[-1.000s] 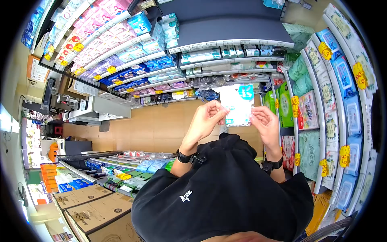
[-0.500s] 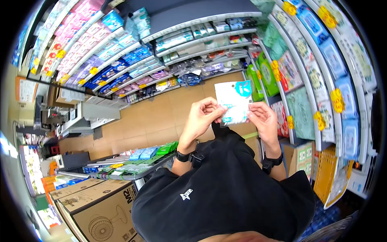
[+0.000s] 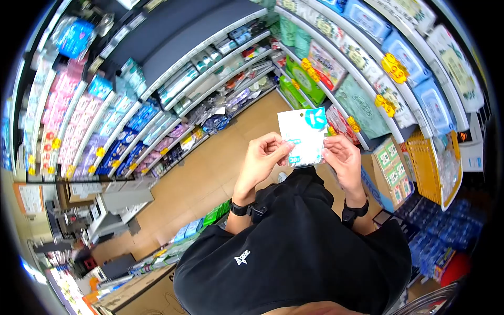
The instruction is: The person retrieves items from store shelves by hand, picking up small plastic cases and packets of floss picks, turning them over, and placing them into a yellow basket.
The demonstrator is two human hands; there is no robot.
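Note:
A small flat white packet [image 3: 299,128] with a teal corner patch and a hang hole is held upright in front of my chest. Its lower part looks see-through, with a teal label reading "30". My left hand [image 3: 264,159] pinches the packet's left edge between thumb and curled fingers. At the lower right edge, my right hand [image 3: 343,159] grips it in the same way. What fills the packet is too small to make out.
Shelves of packaged goods [image 3: 79,121] line the left and back. On the right stand shelves of wipes [image 3: 362,102], an open carton [image 3: 391,173], a yellow basket [image 3: 422,168] and blue bottle packs [image 3: 441,231]. Cardboard boxes [image 3: 142,294] lie at lower left.
My view and body have turned to the right, so the shelves shift leftward and the bottle packs show more. Both hands keep the same hold on the packet.

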